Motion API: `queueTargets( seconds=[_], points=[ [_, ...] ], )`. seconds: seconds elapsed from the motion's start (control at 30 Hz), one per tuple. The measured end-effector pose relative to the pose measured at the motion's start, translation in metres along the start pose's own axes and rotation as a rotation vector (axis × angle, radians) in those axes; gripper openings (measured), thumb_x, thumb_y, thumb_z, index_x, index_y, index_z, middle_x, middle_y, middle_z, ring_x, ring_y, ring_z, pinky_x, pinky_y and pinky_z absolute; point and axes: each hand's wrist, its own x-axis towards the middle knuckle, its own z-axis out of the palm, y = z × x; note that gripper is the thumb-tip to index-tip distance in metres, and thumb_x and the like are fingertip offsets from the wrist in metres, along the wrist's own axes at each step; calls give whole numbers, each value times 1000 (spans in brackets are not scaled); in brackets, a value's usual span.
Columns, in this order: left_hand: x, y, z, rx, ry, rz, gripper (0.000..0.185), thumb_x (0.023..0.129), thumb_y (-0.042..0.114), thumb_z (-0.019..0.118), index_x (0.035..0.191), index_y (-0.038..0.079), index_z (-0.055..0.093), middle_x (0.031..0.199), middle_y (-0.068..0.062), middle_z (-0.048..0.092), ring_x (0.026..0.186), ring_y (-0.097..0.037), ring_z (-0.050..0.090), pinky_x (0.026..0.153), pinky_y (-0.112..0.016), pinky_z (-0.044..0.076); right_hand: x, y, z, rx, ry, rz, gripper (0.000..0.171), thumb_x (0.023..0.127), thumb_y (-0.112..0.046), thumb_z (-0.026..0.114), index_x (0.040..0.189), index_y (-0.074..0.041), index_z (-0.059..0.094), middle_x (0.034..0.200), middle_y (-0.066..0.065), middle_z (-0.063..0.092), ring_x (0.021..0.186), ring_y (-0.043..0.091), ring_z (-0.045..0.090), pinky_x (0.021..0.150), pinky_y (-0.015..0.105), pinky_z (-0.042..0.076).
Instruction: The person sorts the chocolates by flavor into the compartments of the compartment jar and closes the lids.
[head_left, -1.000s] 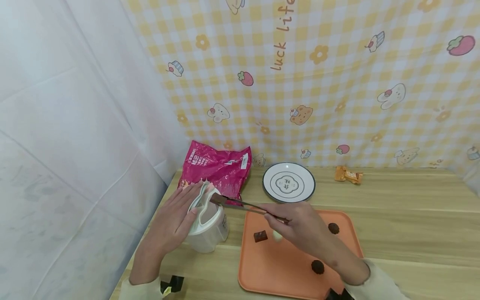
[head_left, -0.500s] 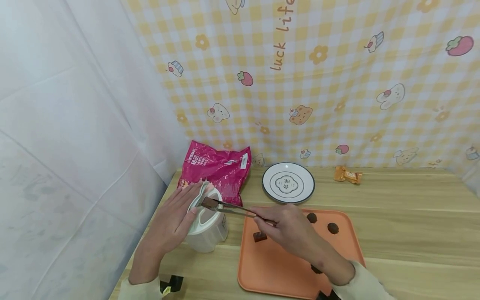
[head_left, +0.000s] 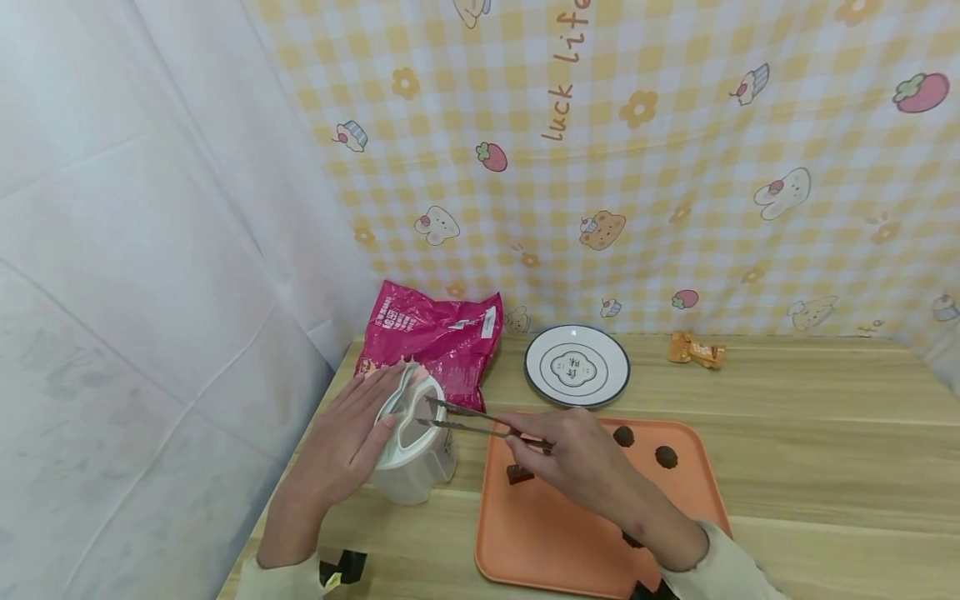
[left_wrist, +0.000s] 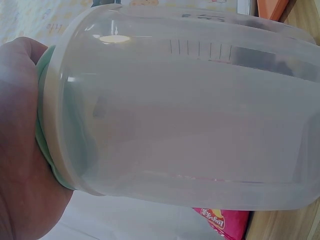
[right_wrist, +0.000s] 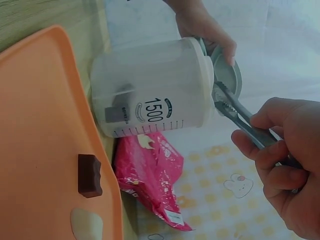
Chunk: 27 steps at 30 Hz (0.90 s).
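Observation:
My left hand [head_left: 345, 437] holds the raised green flap [right_wrist: 227, 75] of a clear plastic canister [right_wrist: 150, 85], thumb at its edge and fingers laid along its back. The lid's opening is uncovered, and a dark shape shows through the wall near the base. My right hand [head_left: 573, 446] grips metal tongs [head_left: 472, 422], their tips parted at the opening with nothing between them. Below that hand, the orange tray [head_left: 540, 542] bears a chocolate block [right_wrist: 89, 175], a cream-coloured piece [right_wrist: 86, 224] and several round dark chocolates [head_left: 666, 457]; the hand and forearm hide part of it.
Behind the canister leans a magenta bag [head_left: 442, 333]. A white plate [head_left: 577, 365] with a dark rim lies behind the tray, and an orange-wrapped candy [head_left: 696, 350] to its right. White cloth [head_left: 165, 250] hangs on the left, a checked curtain [head_left: 637, 167] at the back.
The tongs carried a chocolate block leftward to the canister's opening and spread apart there. The block has left their tips. My left hand has stayed in place.

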Motion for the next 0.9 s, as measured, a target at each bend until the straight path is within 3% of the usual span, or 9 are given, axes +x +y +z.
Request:
queueTargets(
  seconds=[0.4, 0.63, 0.9],
  points=[
    [0, 1, 1, 5, 11, 0, 57, 102, 22, 44, 155, 2, 44, 159, -11, 43, 147, -31, 38, 121, -52, 27, 1, 0, 0, -13, -24, 33, 34, 95, -10, 73, 129, -14, 74, 111, -5, 76, 51, -8, 30, 40, 13, 28],
    [0, 1, 1, 0, 3, -1, 56, 102, 21, 45, 155, 2, 44, 159, -12, 44, 147, -33, 39, 120, -53, 26, -2, 1, -5, 20, -45, 65, 37, 97, -10, 71, 132, -19, 72, 113, -7, 74, 47, -10, 25, 37, 15, 30],
    [0, -1, 2, 2, 9, -3, 57, 101, 21, 46, 155, 3, 44, 157, -13, 46, 147, -32, 38, 121, -53, 26, -12, 9, -17, -26, -40, 37, 42, 95, -8, 72, 133, -26, 72, 93, -18, 69, 49, -10, 37, 40, 14, 36]
  ],
)
